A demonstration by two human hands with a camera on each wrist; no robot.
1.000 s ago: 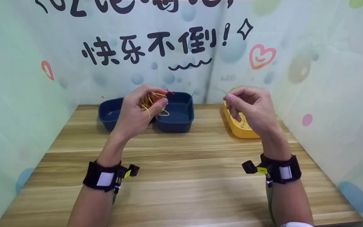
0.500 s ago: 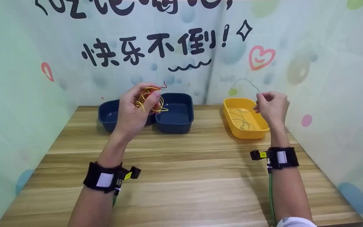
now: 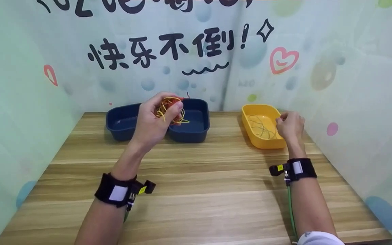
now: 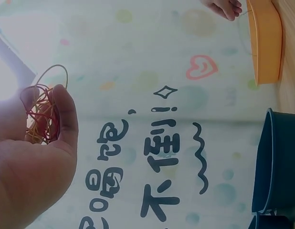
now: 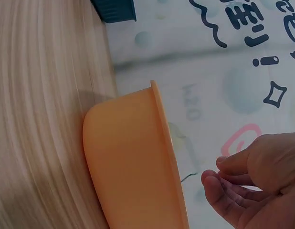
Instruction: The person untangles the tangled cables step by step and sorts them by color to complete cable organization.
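My left hand (image 3: 153,124) holds a tangled bundle of yellow and red wires (image 3: 170,110) above the nearer part of a dark blue box (image 3: 192,134). Loops stick out past the fingers, and one red end points up. In the left wrist view the wire bundle (image 4: 42,117) sits between thumb and fingers. My right hand (image 3: 290,126) is over the right edge of a yellow box (image 3: 264,144). Thin grey-green wires (image 3: 262,127) lie inside that box. In the right wrist view a wire (image 5: 188,177) pokes over the rim beside slightly parted fingertips.
A second dark blue box (image 3: 121,134) stands to the left, partly behind my left hand. The boxes sit near the back of a wooden table (image 3: 196,190). Printed cloth (image 3: 168,20) rises behind and on both sides.
My right hand has gone right and then down to the yellow box with a grey-green wire, which no longer stands up from its fingers. The left hand, still holding its bundle, shifts slightly right.
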